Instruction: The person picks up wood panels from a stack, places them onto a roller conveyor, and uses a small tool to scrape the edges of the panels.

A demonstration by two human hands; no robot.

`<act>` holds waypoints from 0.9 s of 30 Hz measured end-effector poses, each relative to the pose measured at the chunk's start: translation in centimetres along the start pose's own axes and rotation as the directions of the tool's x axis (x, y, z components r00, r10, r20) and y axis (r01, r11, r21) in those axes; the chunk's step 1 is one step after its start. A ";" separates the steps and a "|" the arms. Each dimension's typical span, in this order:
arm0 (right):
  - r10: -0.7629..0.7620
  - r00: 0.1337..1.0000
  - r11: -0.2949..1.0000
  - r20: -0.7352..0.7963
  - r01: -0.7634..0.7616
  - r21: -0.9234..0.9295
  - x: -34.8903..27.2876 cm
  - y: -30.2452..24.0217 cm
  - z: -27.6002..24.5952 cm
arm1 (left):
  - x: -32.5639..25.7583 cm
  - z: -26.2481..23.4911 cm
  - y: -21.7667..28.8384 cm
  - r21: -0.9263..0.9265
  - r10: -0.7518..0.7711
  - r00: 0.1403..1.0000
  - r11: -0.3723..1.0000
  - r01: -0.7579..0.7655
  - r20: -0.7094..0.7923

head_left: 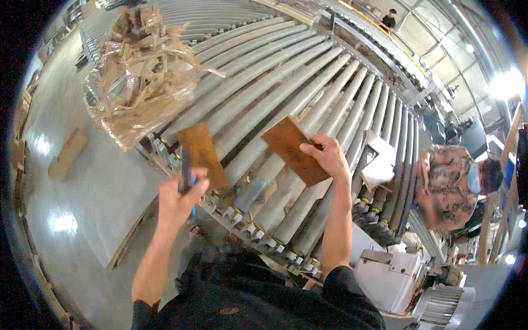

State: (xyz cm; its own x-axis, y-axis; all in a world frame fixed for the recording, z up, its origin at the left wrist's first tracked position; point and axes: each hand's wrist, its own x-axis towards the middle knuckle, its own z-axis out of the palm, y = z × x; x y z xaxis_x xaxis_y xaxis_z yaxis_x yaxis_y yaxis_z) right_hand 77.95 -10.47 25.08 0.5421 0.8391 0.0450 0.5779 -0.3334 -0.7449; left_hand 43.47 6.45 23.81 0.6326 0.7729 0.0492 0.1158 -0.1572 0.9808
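Observation:
My right hand [329, 157] grips a flat brown rectangular board [290, 147] by its right edge, thumb on top, above the metal rollers. My left hand [181, 193] is closed around a slim dark tool [186, 165] that points away from me. A bluish bit shows below that fist; blur hides the tool's exact kind. Right beside the left hand, a second brown board [204, 155] lies at the near left edge of the roller conveyor [275, 115]. Whether the left fingers touch this board I cannot tell.
Crumpled brown paper and clear plastic wrap [146, 82] pile up at the conveyor's left. A cardboard piece [67, 154] lies on the floor. White sheet pieces [379, 162] rest on the right rollers. A masked person [446, 187] stands at right, near a motor [440, 305]; another person [389, 21] is far off.

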 end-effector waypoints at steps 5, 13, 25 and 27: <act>-0.367 0.874 0.926 0.317 0.310 0.217 -4.9 -6.5 5.4 | 6.9 0.7 2.7 0.142 0.082 0.840 0.972 -0.186 0.537; -0.150 0.988 0.989 -0.028 0.149 -0.005 -9.0 -7.0 7.6 | 4.6 0.1 -1.8 -0.211 -0.078 0.883 0.958 0.195 0.464; 0.449 0.873 0.605 -0.192 -0.138 0.784 -15.2 -6.3 15.1 | -0.3 -3.9 -5.6 0.005 -0.287 0.640 0.915 0.404 0.713; 0.374 0.925 0.687 -0.069 -0.227 0.690 -16.1 -7.6 15.0 | -0.4 -2.7 -3.9 0.051 -0.243 0.611 0.948 0.314 0.753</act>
State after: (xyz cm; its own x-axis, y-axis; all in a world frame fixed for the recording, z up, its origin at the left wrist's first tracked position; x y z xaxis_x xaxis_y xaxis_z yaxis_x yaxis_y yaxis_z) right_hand 55.69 -14.98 20.01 0.7594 0.6217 -0.1917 -0.1473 -0.1227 -0.9815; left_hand 40.72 8.38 20.50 0.9353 0.0476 -0.3505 0.3474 0.0630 0.9356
